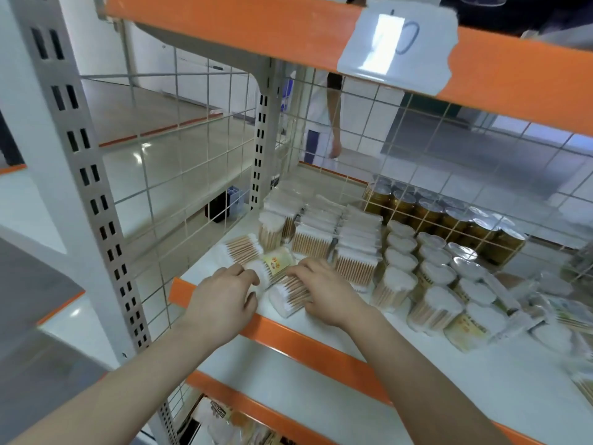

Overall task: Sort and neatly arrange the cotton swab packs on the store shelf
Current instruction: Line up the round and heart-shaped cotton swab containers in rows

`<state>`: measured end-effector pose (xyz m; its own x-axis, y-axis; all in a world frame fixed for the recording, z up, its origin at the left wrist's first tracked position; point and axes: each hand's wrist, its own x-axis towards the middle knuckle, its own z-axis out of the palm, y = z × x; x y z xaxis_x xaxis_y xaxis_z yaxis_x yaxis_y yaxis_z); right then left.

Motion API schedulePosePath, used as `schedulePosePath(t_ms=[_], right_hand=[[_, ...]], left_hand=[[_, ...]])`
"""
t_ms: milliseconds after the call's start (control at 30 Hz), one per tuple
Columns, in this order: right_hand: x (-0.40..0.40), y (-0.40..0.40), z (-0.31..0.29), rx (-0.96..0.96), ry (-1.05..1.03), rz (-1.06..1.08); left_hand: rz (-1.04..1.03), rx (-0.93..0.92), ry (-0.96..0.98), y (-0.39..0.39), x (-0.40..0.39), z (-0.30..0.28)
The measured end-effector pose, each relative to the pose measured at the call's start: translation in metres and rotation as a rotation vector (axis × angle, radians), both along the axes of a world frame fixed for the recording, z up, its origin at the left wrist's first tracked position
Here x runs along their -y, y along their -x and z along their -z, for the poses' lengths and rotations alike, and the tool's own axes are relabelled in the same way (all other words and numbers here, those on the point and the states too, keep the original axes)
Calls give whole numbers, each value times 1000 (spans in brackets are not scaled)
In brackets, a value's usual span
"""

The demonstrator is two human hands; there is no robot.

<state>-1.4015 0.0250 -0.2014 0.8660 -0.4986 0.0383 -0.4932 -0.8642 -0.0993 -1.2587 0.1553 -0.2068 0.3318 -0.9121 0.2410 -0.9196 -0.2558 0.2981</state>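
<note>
Several loose cotton swab packs lie on their sides at the front left of the white shelf (pixel 321 342). My left hand (pixel 221 300) is closed around a round labelled swab pack (pixel 272 266). My right hand (pixel 324 293) rests on top of another lying swab pack (pixel 285 297) with wooden sticks, fingers curled over it. A third loose pack (pixel 242 248) lies just behind them. Upright rectangular packs (pixel 324 229) stand in rows at the back. Round swab tubs (pixel 426 274) stand in rows to the right.
A wire grid panel (pixel 192 175) closes the shelf's left side and another runs along the back. An orange rail (pixel 288 342) edges the shelf front. Gold-lidded jars (pixel 449 213) sit behind the back grid. A person stands beyond the shelf. Jumbled packs (pixel 552 316) lie far right.
</note>
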Motion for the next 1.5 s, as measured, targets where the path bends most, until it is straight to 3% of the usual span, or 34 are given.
schedulePosePath(t_ms=[300, 533, 700, 967, 1500], right_hand=[[-3, 31, 2, -22, -1, 86], [-11, 65, -2, -46, -116, 185], [-19, 95, -12, 55, -182, 265], [-28, 142, -16, 48, -204, 321], [-24, 238, -31, 465, -383, 529]], left_hand=[[73, -8, -23, 19, 7, 1], [129, 5, -35, 42, 19, 0], [166, 4, -35, 62, 25, 2], [199, -8, -23, 100, 30, 0], [435, 2, 70, 189, 40, 13]])
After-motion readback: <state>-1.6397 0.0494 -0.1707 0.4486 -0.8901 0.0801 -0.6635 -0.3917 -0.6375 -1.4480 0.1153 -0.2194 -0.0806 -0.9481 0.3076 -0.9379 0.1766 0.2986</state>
